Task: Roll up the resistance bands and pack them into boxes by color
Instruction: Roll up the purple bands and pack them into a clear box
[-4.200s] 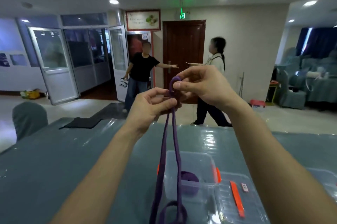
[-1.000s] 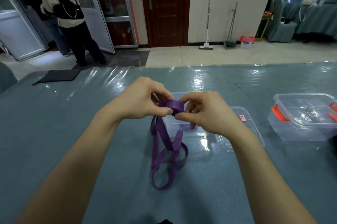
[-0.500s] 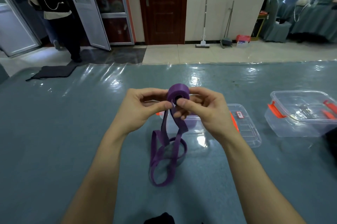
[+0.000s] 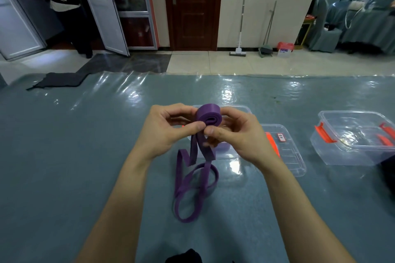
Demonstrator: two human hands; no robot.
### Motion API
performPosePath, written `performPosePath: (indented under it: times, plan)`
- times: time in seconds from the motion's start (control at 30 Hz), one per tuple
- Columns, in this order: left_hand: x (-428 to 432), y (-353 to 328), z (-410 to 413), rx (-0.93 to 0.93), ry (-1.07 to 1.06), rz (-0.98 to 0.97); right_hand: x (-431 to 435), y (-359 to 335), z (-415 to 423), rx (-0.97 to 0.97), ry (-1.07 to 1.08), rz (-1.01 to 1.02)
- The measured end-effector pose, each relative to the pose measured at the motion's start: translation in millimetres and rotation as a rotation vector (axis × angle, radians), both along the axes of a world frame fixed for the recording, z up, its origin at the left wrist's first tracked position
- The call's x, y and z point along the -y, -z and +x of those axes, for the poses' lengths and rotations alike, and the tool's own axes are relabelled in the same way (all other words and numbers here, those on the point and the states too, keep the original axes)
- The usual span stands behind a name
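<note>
Pinching purple band (image 4: pixel 208 116) roll, both hands, left hand (image 4: pixel 168 130), right hand (image 4: pixel 237 134)

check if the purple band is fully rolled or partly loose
Partly rolled: the left hand and right hand pinch a coil of the purple band; the rest lies in loose loops on the table.
</note>
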State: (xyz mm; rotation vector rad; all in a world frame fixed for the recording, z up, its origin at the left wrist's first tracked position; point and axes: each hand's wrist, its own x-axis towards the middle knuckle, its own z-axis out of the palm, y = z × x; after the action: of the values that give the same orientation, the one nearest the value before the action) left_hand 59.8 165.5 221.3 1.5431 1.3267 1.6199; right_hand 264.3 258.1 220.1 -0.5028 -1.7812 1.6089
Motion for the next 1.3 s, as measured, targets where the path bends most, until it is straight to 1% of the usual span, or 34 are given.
performPosePath:
  times: [0.1, 0.2, 0.27, 0.33, 0.37, 0.43, 0.47, 0.53, 0.6, 0.67, 0.73, 0.8, 0.87, 0.93, 1.03, 1.1, 1.17, 1.23, 1.3]
  plan:
    - [-7, -25, -9, -0.305, -0.046, -0.034, -13, -22, 9, 0.247, 0.125, 0.283]
    - [-19, -70, -15, -0.655, -0.030, -0.125, -24, -56, 7, 0.394, 0.121, 0.475]
    - [-28, -106, -14, -0.875, 0.006, -0.156, -32, -82, 0, 0.501, 0.119, 0.647]
    - [-35, -144, -14, -1.004, -0.001, -0.123, -40, -110, -6, 0.486, 0.147, 0.749]
    - [-39, -164, -18, -1.015, -0.021, -0.086, -46, -125, -7, 0.428, 0.152, 0.761]
    - [-46, -202, -27, -0.950, -0.050, 0.009, -59, -156, -8, 0.248, 0.133, 0.692]
    - [-50, -217, -31, -0.877, -0.058, 0.064, -65, -172, -8, 0.152, 0.136, 0.650]
    - [-60, -233, -34, -0.650, -0.056, 0.165, -74, -199, -13, -0.001, 0.178, 0.615]
    - [-72, -235, -31, -0.402, -0.036, 0.232, -78, -219, -19, -0.115, 0.193, 0.586]
    - [-77, -233, -26, -0.210, -0.012, 0.271, -79, -233, -23, -0.229, 0.168, 0.521]
    - [-78, -235, -25, -0.062, 0.005, 0.286, -74, -244, -25, -0.329, 0.138, 0.455]
    - [-77, -236, -23, 0.029, 0.018, 0.279, -67, -247, -25, -0.387, 0.105, 0.398]
    - [-75, -228, -18, 0.086, 0.058, 0.247, -59, -237, -25, -0.405, 0.079, 0.329]
    - [-71, -208, -12, 0.120, 0.077, 0.209, -50, -212, -23, -0.411, 0.084, 0.254]
    - [-56, -165, -2, 0.145, 0.064, 0.138, -32, -153, -24, -0.450, 0.095, 0.110]
    - [-45, -130, 2, 0.109, 0.047, 0.076, -22, -108, -19, -0.419, 0.109, 0.027]
    - [-35, -94, 2, -0.018, 0.015, -0.002, -18, -68, -4, -0.253, 0.090, 0.024]
    - [-27, -64, 1, -0.178, -0.001, -0.095, -20, -40, 15, -0.010, 0.060, 0.093]
    - [-21, -42, 1, -0.326, 0.028, -0.177, -20, -22, 28, 0.150, 0.044, 0.145]
